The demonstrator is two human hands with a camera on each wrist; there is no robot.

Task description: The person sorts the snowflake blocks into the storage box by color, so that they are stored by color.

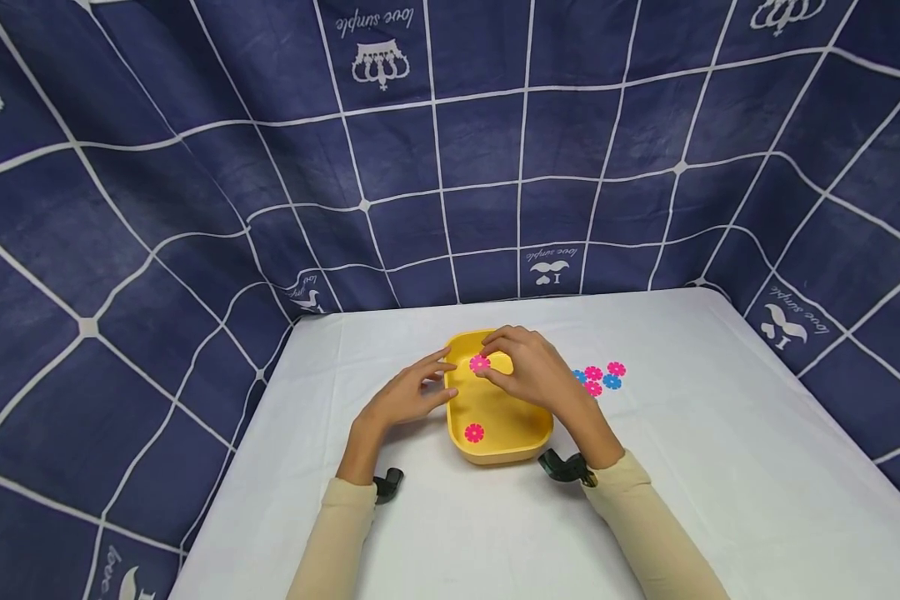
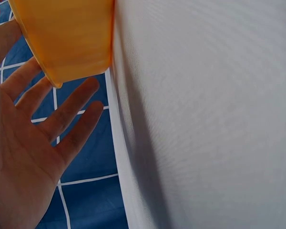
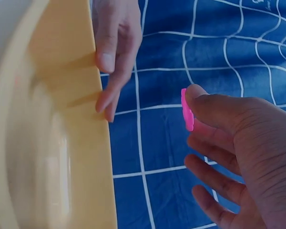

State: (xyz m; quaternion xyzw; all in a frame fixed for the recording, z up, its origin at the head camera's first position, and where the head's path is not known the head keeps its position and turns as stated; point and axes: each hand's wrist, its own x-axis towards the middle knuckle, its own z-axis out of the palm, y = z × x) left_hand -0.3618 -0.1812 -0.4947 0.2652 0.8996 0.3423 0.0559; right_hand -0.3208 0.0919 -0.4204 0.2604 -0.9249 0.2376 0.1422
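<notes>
A yellow tray (image 1: 498,457) with raised sides stands on the white-covered table. Over its far part, my right hand (image 1: 528,367) pinches a pink notched, flower-shaped disc (image 1: 480,363) between thumb and forefinger. The right wrist view shows this disc (image 3: 187,109) edge-on at the thumb tip, the other fingers loosely bent. Against the tray's left side, my left hand (image 1: 412,392) has its fingers spread, thumb and fingertips at the rim. Inside the tray, near its front left corner, lies another pink disc (image 1: 474,432).
Right of the tray, several loose pink and blue discs (image 1: 593,374) lie on the table (image 1: 720,417), partly hidden by the right hand and wrist. Dark wrist mounts (image 1: 566,467) sit under both forearms. Blue checked cloth (image 1: 480,150) hangs behind and at both sides.
</notes>
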